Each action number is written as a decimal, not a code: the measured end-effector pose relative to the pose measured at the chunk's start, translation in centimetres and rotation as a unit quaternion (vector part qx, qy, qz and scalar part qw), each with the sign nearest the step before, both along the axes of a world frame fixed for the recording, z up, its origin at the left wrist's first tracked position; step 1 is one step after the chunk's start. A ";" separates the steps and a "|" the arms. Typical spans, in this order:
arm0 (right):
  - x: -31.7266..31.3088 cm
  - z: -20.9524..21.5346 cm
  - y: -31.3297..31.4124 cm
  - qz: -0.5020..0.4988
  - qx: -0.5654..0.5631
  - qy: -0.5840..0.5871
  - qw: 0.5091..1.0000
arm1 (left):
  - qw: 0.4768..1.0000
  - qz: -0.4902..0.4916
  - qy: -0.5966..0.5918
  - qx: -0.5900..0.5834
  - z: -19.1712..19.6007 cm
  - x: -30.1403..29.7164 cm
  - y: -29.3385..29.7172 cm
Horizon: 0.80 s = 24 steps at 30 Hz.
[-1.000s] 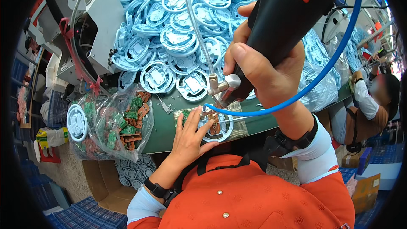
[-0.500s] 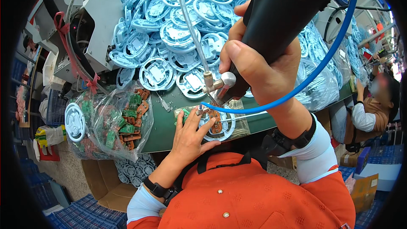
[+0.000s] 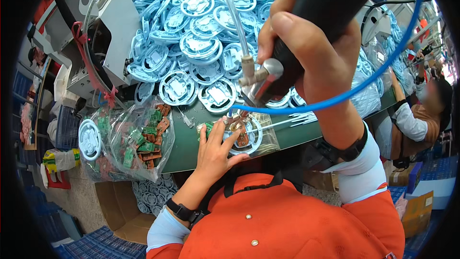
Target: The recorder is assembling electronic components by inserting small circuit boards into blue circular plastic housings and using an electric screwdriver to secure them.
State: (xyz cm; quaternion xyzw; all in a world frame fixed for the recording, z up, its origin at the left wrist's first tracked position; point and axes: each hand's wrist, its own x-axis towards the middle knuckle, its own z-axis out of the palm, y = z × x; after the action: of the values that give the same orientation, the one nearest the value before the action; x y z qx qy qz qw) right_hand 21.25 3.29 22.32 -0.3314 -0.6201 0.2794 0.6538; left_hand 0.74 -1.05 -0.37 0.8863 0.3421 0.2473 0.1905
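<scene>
In my right hand [image 3: 318, 50] is a black electric screwdriver [image 3: 330, 2], tilted, with a metal fitting [image 3: 261, 84] near its lower end. Its tip points down at a brown circuit board [image 3: 243, 139] inside a light-blue round plastic part [image 3: 258, 136]. My left hand [image 3: 213, 156] lies over that part's left side, fingers spread, touching it. Beside those fingertips is a green circuit board [image 3: 209, 126]. The exact contact of the tip is hard to make out.
A big pile of similar blue parts [image 3: 196, 43] covers the table's back. On the left are a clear bag of boards [image 3: 124, 144] and a grey machine [image 3: 112, 33]. A blue hose [image 3: 345, 93] curves past my right wrist. Another person [image 3: 421, 120] sits at right.
My right hand and the screwdriver have shifted rightward in the picture, and the metal fitting has moved right too. My left hand stays on the blue part.
</scene>
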 end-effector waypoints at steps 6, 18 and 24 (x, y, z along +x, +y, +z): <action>-0.8 -3.6 -1.7 0.009 -0.039 -0.016 0.999 | 0.996 0.012 0.065 0.059 -0.9 0.8 0.5; -1.3 -4.6 -1.8 -0.011 -0.048 -0.029 0.998 | 0.998 0.015 0.044 0.049 -1.3 0.8 0.5; -0.9 -5.8 -2.2 -0.014 -0.027 -0.026 0.999 | 0.998 0.018 0.049 0.039 -1.6 0.7 0.5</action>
State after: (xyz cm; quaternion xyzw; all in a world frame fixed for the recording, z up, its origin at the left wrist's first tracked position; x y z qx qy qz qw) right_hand 20.32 1.11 16.57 -0.3649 -0.6241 0.2784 0.6324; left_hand 1.48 -0.57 -1.94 0.8979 0.3571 0.2200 0.1338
